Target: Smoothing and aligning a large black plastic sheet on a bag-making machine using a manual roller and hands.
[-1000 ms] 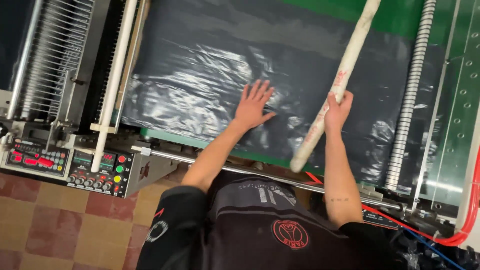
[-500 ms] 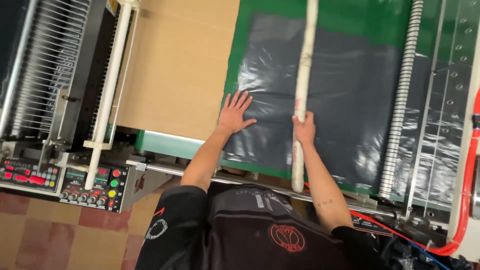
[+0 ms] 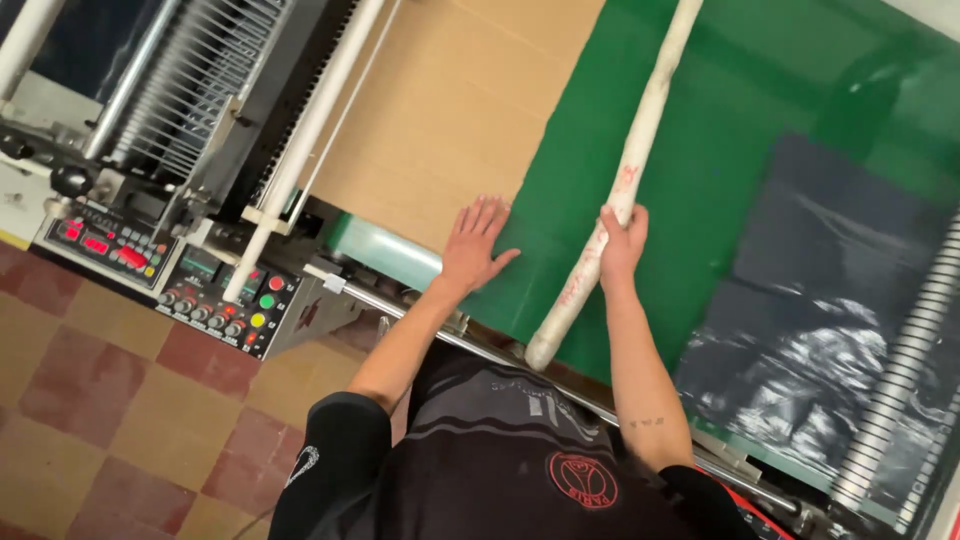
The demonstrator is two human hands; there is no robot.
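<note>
The right hand [image 3: 620, 235] wraps around the long white stick [image 3: 625, 180]; the left hand [image 3: 474, 243] lies flat, fingers spread, on the green table [image 3: 720, 190] beside the brown cardboard [image 3: 450, 110].

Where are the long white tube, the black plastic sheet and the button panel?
long white tube [image 3: 640, 150], head view, middle of shaft.
black plastic sheet [image 3: 830, 300], head view, centre.
button panel [image 3: 225, 300], head view, face with coloured buttons.
</note>
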